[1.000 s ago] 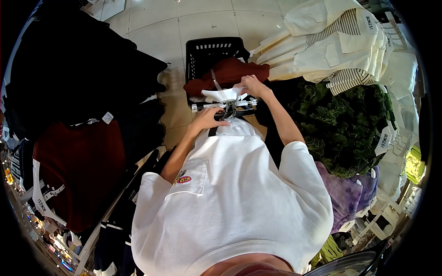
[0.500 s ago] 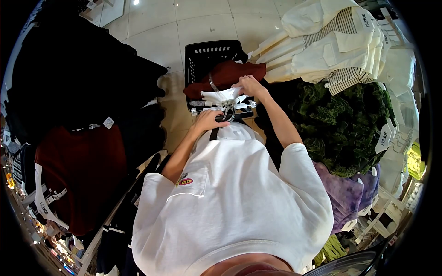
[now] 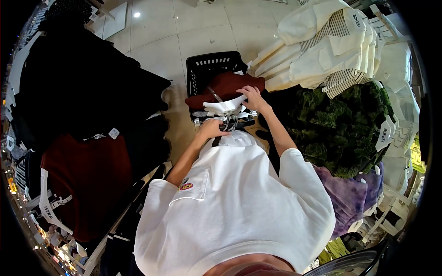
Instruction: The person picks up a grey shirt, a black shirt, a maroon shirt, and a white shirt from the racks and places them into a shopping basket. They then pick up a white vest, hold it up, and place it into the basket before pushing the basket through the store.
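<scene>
A black shopping basket (image 3: 213,59) stands in front of me, and a dark red garment (image 3: 225,84) lies bunched across it. White hangers (image 3: 224,106) are gathered at its near side, their metal hooks (image 3: 230,123) pointing toward me. My left hand (image 3: 212,129) is closed at the basket's near rim, left of the hooks; its grip is partly hidden. My right hand (image 3: 254,98) pinches the right end of a white hanger beside the red cloth. Clear clip ends (image 3: 251,114) stick out along the near rim.
Black garments (image 3: 87,78) and a dark red top (image 3: 90,179) hang on the left. Cream clothes (image 3: 317,50), green fuzzy garments (image 3: 343,124) and purple tie-dye ones (image 3: 343,198) hang on the right. Pale floor tiles (image 3: 156,23) show beyond the basket.
The basket and both hands appear slightly lower in view, as the whole scene has shifted a little. My right hand keeps near the same hanger end, its fingers slightly rearranged.
</scene>
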Demonstrator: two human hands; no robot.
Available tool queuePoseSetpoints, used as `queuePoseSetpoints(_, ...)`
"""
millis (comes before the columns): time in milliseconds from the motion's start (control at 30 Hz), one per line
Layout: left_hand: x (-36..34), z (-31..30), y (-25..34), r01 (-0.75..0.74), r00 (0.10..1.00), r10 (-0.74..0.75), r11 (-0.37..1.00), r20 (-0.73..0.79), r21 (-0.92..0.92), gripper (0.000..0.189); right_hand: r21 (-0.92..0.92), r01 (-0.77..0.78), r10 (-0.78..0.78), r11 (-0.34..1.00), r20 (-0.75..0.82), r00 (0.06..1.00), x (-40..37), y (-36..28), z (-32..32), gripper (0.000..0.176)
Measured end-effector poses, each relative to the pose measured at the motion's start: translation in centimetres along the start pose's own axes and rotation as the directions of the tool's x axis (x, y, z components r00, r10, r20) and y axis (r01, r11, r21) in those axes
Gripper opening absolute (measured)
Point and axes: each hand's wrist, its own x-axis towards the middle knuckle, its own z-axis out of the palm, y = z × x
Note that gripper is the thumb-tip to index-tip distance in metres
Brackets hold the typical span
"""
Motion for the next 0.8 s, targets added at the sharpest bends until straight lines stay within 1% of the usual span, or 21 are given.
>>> queuePoseSetpoints(33,0.1,-0.1,0.1,0.016,1.000,-0.017,1.000,0.006,0.006,0.049,0.059,-0.024,0.026,0.998,-0.040,0.999,-0.5,0.0,-0.3,0.050)
queuePoseSetpoints(67,0.1,-0.3,0.1,0.049,0.998,-0.051,0.998,0.032,0.047,0.044,0.107,-0.068,0.065,0.992,0.028,0.997,-1.1,0.6,-0.4,0.048)
queuePoseSetpoints(100,0.1,-0.4,0.3,0.062,0.997,-0.064,0.996,0.031,0.057,0.043,0.153,-0.115,0.101,0.982,0.096,0.990,-1.5,0.9,-0.4,0.046)
queuePoseSetpoints(167,0.3,-0.1,-0.1,0.050,0.999,-0.051,0.998,0.017,0.049,0.042,0.003,-0.162,0.158,0.987,0.191,0.969,-3.3,-0.9,-1.8,0.044)
queuePoseSetpoints(233,0.6,-0.4,0.1,0.060,0.993,-0.067,0.996,0.095,0.071,0.041,-0.020,-0.063,0.066,0.998,0.381,0.922,-4.5,-0.4,0.4,0.047)
queuePoseSetpoints(300,0.4,-0.3,0.0,0.049,0.996,-0.054,0.996,0.073,0.073,0.039,0.264,-0.100,-0.041,0.959,0.480,0.876,-5.1,-1.2,2.8,0.045)
queuePoseSetpoints(333,0.1,-1.0,0.8,0.075,0.992,-0.082,0.994,0.092,0.077,0.036,0.066,-0.118,0.067,0.991,0.515,0.855,-5.1,-3.1,3.0,0.042)
queuePoseSetpoints(367,0.3,-0.7,0.5,0.077,0.989,-0.087,0.994,0.118,0.083,0.034,-0.135,-0.133,0.185,0.982,0.526,0.830,-5.0,-5.1,2.9,0.040)
queuePoseSetpoints(433,0.5,-0.8,0.1,0.054,0.989,-0.069,0.992,0.134,0.111,0.033,-0.073,-0.162,0.178,0.984,0.419,0.890,-4.8,-5.4,3.1,0.036)
queuePoseSetpoints(467,0.5,-1.0,0.0,0.061,0.989,-0.073,0.993,0.126,0.099,0.033,-0.075,-0.168,0.184,0.983,0.341,0.922,-5.0,-5.7,3.3,0.035)
queuePoseSetpoints(500,0.4,-1.2,0.1,0.067,0.989,-0.077,0.994,0.123,0.084,0.033,-0.061,-0.185,0.194,0.981,0.306,0.932,-5.1,-6.1,2.9,0.034)
queuePoseSetpoints(567,0.6,-1.8,0.1,0.024,0.988,-0.040,0.994,0.147,0.111,0.035,-0.041,-0.201,0.205,0.979,0.261,0.943,-5.0,-6.0,3.4,0.034)
queuePoseSetpoints(600,0.8,-1.8,-0.1,0.016,0.990,-0.033,0.993,0.140,0.120,0.035,-0.053,-0.208,0.214,0.977,0.212,0.953,-4.9,-6.1,3.6,0.032)
queuePoseSetpoints(667,0.8,-2.1,-0.3,0.014,0.993,-0.028,0.993,0.111,0.121,0.037,-0.073,-0.231,0.242,0.970,0.202,0.949,-4.6,-6.3,3.7,0.028)
queuePoseSetpoints(733,1.1,-2.2,-0.9,0.003,0.993,-0.020,0.990,0.119,0.141,0.036,-0.082,-0.253,0.263,0.964,0.163,0.951,-4.3,-6.5,4.1,0.025)
queuePoseSetpoints(800,1.7,-2.6,-1.6,-0.012,0.990,-0.009,0.989,0.139,0.151,0.036,-0.093,-0.275,0.287,0.957,0.160,0.944,-3.7,-6.6,4.2,0.025)
